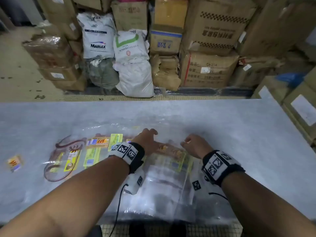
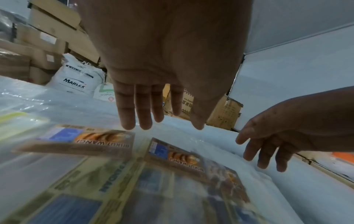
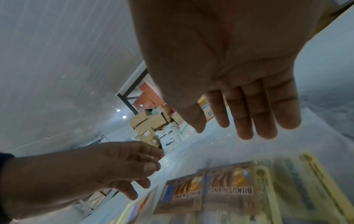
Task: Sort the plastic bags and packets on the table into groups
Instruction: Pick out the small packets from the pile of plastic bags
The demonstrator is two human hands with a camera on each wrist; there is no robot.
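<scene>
Pale grey table (image 1: pixel 239 127), clear printed packets (image 1: pixel 95 151) spread across it

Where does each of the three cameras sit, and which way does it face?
Head: on the person's head, looking forward and down at the table, the packets and stacked boxes beyond; both forearms, the left hand and right hand show.
Left wrist: under the left hand, looking along its fingers at the packets; the right hand shows too.
Right wrist: under the right hand, facing the packets; the left hand shows.
All three share the Marlex sack.
</scene>
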